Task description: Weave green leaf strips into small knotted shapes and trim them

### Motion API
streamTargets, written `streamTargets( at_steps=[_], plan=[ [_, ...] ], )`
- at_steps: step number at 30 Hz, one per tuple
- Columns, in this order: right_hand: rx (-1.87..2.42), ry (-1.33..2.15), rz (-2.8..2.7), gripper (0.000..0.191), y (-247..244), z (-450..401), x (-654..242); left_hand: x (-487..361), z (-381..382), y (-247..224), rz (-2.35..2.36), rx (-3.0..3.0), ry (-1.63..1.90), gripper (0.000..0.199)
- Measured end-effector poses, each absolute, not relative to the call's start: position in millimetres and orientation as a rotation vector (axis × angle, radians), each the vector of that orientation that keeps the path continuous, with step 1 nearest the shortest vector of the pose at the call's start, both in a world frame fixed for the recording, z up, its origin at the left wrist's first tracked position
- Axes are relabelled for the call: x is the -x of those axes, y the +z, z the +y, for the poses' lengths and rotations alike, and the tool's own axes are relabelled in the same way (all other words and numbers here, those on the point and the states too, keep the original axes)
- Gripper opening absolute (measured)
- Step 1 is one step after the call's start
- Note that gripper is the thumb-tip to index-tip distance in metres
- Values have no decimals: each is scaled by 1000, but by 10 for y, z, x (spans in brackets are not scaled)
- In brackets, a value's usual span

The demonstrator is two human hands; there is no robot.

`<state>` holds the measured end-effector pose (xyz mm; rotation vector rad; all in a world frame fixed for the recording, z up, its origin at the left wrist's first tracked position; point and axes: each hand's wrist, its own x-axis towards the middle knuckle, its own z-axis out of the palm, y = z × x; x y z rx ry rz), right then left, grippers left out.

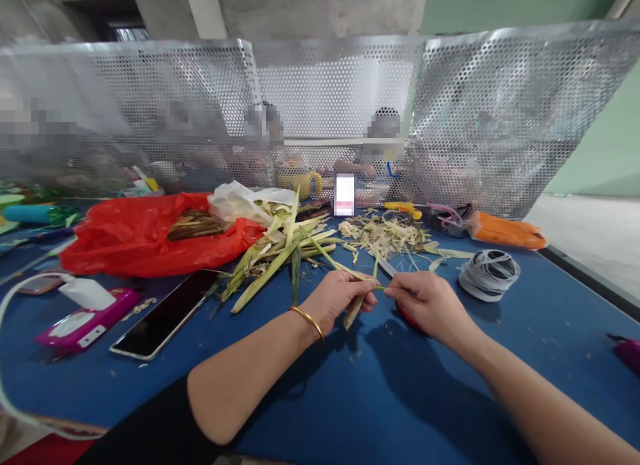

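My left hand [345,298], a gold bangle at its wrist, pinches pale green leaf strips [354,313] over the middle of the blue table [320,398]. Close beside it, my right hand [427,301] has its fingers closed on the end of one of these strips. Under or behind the right hand lies a bladed tool with a red handle [413,320] and a metal blade [387,268]; whether the hand touches it I cannot tell. A heap of long leaf strips [273,268] sits beyond my left hand, and small plant scraps [387,233] are piled beyond both hands.
To the left are a red plastic bag [125,235], a phone [165,315] and a purple power strip [90,321] with a white plug. A grey ribbon roll [489,275] and an orange packet [507,230] lie right. A perforated metal screen [340,78] closes the back, people behind it.
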<state>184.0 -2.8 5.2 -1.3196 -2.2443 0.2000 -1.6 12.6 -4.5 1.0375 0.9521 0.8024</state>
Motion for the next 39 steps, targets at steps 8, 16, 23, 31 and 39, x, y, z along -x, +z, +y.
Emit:
streamTargets(
  at_steps=[8, 16, 23, 31, 39],
  plan=[
    [820, -352, -2480, 24, 87, -161, -1744, 33, 137, -14, 821, -976, 834, 19],
    [698, -324, -2557, 28, -110, -191, -1660, -45, 90, -58, 847, -953, 863, 28],
    [633, -217, -2559, 24, -39, -238, -1639, -65, 82, -80, 853, -932, 908, 31],
    [1224, -166, -2037, 18, 71, -94, -1806, 10, 93, 5, 838, -946, 847, 32],
    [1289, -17, -2241, 28, 7, 4, -1844, -9, 103, -77, 886, -996, 859, 32]
  ],
)
